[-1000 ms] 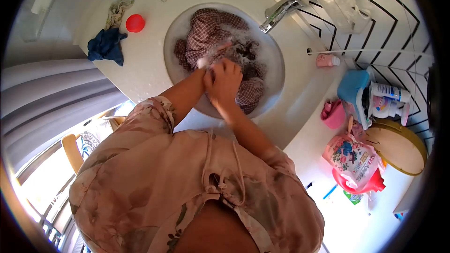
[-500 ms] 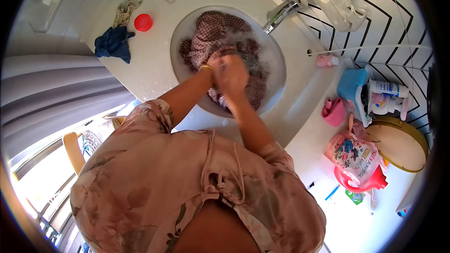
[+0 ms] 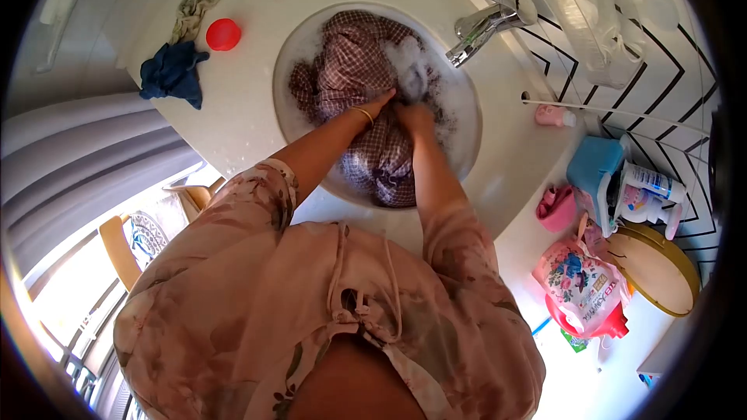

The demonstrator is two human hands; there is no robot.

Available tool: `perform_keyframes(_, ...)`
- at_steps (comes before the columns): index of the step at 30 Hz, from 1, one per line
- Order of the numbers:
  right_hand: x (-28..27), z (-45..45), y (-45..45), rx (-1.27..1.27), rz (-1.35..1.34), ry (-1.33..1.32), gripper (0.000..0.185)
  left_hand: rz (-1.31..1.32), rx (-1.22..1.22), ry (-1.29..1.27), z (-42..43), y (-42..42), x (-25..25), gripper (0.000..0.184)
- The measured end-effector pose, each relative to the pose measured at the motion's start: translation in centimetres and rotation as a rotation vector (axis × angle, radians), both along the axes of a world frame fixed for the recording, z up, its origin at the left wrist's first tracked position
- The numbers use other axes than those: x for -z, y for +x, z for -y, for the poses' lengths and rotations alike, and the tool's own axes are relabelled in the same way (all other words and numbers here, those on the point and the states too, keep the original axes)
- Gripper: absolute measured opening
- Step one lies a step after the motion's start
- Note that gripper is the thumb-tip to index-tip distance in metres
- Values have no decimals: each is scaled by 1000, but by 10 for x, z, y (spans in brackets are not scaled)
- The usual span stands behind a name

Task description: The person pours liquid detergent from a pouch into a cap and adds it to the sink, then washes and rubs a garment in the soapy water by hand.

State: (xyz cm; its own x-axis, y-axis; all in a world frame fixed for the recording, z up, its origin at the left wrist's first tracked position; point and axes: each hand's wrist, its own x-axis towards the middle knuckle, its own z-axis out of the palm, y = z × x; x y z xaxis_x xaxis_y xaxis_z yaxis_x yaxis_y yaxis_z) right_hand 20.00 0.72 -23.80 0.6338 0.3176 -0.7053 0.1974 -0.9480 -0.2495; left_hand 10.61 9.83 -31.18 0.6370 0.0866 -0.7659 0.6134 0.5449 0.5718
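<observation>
A brown-and-white checked cloth (image 3: 358, 62), wet and bunched up, fills much of the round white sink (image 3: 470, 128). Soapy water and white foam (image 3: 412, 62) surround it, with the most foam on the right. My left hand (image 3: 378, 104), with a gold bangle at the wrist, is closed on the middle of the cloth. Close beside it, my right hand (image 3: 414, 117) grips the cloth too, its fingers partly sunk in the folds and hidden. A fold of the cloth bulges toward me between my forearms.
A chrome faucet (image 3: 490, 23) reaches over the sink's right rim. On the left counter lie a dark blue cloth (image 3: 173, 75), a patterned rag (image 3: 191, 12) and a red cap (image 3: 223, 34). To the right are a pink bottle (image 3: 554, 115), a blue container (image 3: 594, 162) and a floral detergent bag (image 3: 580, 280).
My hands were blurred and together over the cloth; now they are slightly apart and down in it. The cloth has shifted toward me, and more foam shows on the right.
</observation>
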Motion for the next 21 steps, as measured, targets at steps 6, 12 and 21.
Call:
perform_keyframes(6,64,6,20,-117,23,170,46,-119,-102,-185,-17,5,-41,77)
perform_keyframes(12,-118,-14,-104,-82,644,866,28,143,-597,-786,-17,-11,-96,53)
perform_keyframes(21,-75,-18,-33,307,275,619,34,301,-475,-419,-25,-41,-127,34)
